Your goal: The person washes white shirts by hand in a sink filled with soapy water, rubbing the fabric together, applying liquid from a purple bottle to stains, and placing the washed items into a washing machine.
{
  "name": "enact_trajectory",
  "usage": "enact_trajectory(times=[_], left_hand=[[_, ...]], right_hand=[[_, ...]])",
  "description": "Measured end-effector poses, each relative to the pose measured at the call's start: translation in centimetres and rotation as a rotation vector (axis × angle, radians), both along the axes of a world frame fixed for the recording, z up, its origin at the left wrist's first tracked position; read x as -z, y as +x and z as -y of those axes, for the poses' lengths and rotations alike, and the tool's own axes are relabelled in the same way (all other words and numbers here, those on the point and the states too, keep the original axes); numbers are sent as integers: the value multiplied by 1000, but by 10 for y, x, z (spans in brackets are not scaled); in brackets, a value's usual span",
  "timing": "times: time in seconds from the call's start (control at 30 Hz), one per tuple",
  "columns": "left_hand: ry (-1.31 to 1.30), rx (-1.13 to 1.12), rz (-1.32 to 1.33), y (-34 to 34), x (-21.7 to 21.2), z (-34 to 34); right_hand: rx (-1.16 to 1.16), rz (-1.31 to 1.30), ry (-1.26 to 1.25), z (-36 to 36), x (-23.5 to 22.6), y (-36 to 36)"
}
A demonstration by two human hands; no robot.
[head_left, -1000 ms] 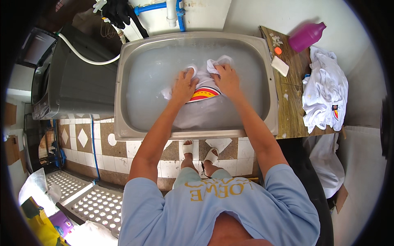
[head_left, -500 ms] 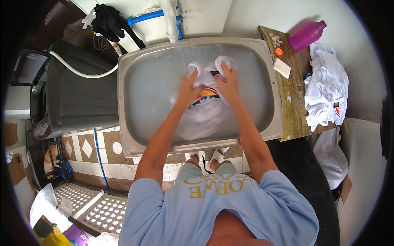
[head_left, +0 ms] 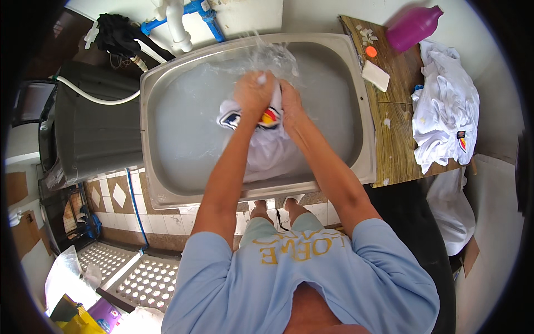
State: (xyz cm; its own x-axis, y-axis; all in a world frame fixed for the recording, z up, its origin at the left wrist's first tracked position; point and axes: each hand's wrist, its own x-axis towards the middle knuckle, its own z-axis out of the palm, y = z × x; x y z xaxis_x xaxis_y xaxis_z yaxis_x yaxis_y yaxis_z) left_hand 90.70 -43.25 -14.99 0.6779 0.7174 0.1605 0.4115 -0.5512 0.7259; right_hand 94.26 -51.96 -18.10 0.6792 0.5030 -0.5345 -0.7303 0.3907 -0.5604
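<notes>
Both hands, left hand (head_left: 254,92) and right hand (head_left: 291,103), clenched on wet garment (head_left: 267,150) in sink (head_left: 167,195), soap bar (head_left: 375,75) alongside.

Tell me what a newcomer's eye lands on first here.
Both hands, the left hand and right hand, clutch a wet white garment with a coloured print in the middle of the large steel sink, water splashing. To the right, a magenta plastic bottle lies on a wooden counter.

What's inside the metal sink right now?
The metal sink holds splashing water and a white garment gripped by the left hand and right hand. The sink bottom under the cloth is hidden.
</notes>
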Motion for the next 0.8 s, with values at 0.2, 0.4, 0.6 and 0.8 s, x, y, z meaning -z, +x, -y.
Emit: enact_trajectory(times=[0.2, 0.4, 0.6, 0.8], left_hand=[[73, 77, 272, 2, 5, 38], [143, 107, 142, -21, -8, -17], [535, 386, 33, -49, 28, -10], [109, 448, -101, -42, 61, -32]], right_hand=[[-64, 392, -136, 13, 37, 36], [39, 346, -364, 33, -39, 12], [-317, 1446, -1277, 50, -21, 12], [-230, 1433, -1167, 30, 22, 25]])
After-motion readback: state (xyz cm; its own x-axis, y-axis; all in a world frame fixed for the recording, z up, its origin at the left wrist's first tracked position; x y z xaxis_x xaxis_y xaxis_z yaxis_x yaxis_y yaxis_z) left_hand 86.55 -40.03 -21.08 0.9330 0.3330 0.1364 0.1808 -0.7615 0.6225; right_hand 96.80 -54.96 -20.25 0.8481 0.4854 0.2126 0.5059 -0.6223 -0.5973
